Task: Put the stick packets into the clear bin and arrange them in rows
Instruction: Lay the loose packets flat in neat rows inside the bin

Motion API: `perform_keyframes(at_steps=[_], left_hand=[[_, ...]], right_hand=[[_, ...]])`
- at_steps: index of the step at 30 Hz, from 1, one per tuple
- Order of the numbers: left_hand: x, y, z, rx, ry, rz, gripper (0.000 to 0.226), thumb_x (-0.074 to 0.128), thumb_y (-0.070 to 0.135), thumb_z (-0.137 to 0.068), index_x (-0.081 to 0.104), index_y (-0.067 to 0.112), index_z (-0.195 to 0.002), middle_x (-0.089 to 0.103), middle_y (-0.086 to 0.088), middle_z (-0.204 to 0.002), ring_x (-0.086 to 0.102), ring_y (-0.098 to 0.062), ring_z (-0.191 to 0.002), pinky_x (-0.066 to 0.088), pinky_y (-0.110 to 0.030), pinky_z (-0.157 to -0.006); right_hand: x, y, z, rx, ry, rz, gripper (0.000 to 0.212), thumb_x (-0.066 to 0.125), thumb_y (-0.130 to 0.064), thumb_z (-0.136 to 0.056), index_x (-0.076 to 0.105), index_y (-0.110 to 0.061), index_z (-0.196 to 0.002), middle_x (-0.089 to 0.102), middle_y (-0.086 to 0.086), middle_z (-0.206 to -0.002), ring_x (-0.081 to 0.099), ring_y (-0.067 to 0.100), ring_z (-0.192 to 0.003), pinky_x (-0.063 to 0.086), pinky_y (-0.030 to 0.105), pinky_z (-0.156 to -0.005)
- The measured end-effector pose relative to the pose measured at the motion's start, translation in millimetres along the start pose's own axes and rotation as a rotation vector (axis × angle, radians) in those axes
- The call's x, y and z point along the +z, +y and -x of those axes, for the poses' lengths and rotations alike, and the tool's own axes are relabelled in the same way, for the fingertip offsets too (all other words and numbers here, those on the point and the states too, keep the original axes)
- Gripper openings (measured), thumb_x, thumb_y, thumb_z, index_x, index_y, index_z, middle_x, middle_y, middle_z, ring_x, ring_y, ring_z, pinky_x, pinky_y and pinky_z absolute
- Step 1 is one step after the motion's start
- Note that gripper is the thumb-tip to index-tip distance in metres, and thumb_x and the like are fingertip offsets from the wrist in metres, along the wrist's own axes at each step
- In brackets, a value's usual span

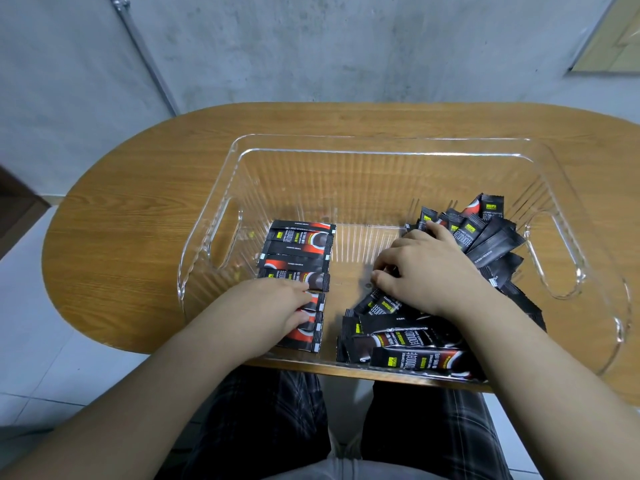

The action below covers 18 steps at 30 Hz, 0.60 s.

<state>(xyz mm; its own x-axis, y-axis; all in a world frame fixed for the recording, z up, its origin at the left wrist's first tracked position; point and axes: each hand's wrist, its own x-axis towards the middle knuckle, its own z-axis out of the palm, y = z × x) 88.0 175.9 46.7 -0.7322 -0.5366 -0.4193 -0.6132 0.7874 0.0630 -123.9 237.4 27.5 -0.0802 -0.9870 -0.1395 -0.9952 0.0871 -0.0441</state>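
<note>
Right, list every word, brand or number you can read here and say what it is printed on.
"INSTANT COFFEE": small white letters on the stick packets in the loose pile, clearest on the nearest packet at the front of the clear bin.
Large white brand lettering and yellow-green tags on the pile and on the flat row of packets: too small and blurred to read.
Nothing else carries text.

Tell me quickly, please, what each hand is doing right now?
Left hand: open, fingers resting on the row of packets.
Right hand: fingers curled into the loose pile; grip cannot be told.
</note>
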Motion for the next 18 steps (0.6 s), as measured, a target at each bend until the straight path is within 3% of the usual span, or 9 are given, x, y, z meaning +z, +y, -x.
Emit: perform_keyframes(at_steps=[3,6,8,18], left_hand=[[-2.3,-2.8,0.3,0.025,0.031,0.035,0.063,0.050,0.049,-0.091,0.026,0.032,-0.147,0.017,0.015,-0.155,0.016,-0.007,-0.143,0.018,-0.029,-0.115],[0.8,-7.6,-3.0,0.042,-0.079,0.030,0.094,0.063,0.052,-0.081,0.002,0.034,-0.150,-0.012,0.017,-0.156,-0.011,-0.003,-0.143,0.003,-0.033,-0.118],[5.2,-10.1,-6.9,0.031,-0.131,0.016,0.103,0.067,0.049,-0.079,-0.006,0.033,-0.149,-0.019,0.016,-0.154,-0.016,-0.004,-0.142,0.002,-0.037,-0.120],[9.2,-8.9,-10.9,-0.006,-0.174,0.078,0.098,0.063,0.041,-0.085,-0.011,0.031,-0.149,-0.024,0.015,-0.153,-0.016,-0.006,-0.142,0.010,-0.040,-0.119]], right_hand=[[0.1,-0.3,-0.2,-0.001,0.006,0.004,0.038,0.033,-0.050,-0.094,0.063,-0.035,-0.111,0.062,-0.009,-0.113,0.044,0.014,-0.121,0.009,0.043,-0.116],[0.2,-0.2,0.3,0.000,0.004,-0.004,0.037,0.034,-0.050,-0.094,0.063,-0.035,-0.111,0.062,-0.010,-0.112,0.044,0.014,-0.120,0.009,0.043,-0.116],[-0.3,-0.6,0.5,0.001,0.004,-0.002,0.037,0.034,-0.050,-0.094,0.063,-0.035,-0.111,0.062,-0.010,-0.111,0.044,0.014,-0.120,0.009,0.042,-0.116],[-0.8,-0.5,0.7,-0.001,0.001,0.000,0.038,0.033,-0.050,-0.094,0.062,-0.035,-0.112,0.062,-0.009,-0.111,0.044,0.014,-0.119,0.009,0.043,-0.116]])
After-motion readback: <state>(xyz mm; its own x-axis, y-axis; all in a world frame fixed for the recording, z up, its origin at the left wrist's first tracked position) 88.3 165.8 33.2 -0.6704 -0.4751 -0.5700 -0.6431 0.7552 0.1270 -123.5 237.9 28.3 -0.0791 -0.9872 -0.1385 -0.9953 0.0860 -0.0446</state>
